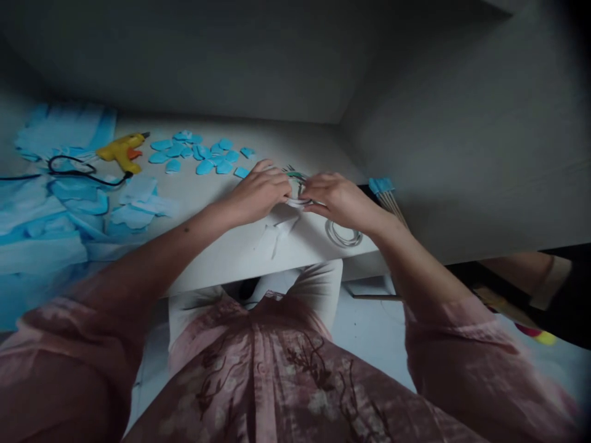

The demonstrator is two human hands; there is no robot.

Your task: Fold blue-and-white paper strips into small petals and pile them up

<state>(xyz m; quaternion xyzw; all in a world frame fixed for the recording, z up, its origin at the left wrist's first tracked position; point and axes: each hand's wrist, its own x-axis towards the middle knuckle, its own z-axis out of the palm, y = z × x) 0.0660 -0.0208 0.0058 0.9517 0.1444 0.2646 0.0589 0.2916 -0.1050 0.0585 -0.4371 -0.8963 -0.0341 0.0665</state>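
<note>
Both hands meet over the middle of the white table. My left hand (265, 192) has its fingers curled round one side of a small white ring-like piece (298, 202). From the right, my right hand (333, 198) pinches the other side of it, thumb below. Something green and thin dark tips (293, 175) show between and just behind the fingers; what they belong to is partly hidden. A coil of pale wire (344, 234) lies below my right hand. Near the front of the table, under my left hand, is a white scrap or strip (282, 229).
Blue cut pieces (205, 154) are scattered at the back left. A yellow glue gun (120, 151) with a black cord lies beside heaped blue-white fabric (46, 215). Sticks with blue ends (382, 187) stand at the right, near the grey wall (462, 141). The table's front edge (258, 274) crosses above my lap.
</note>
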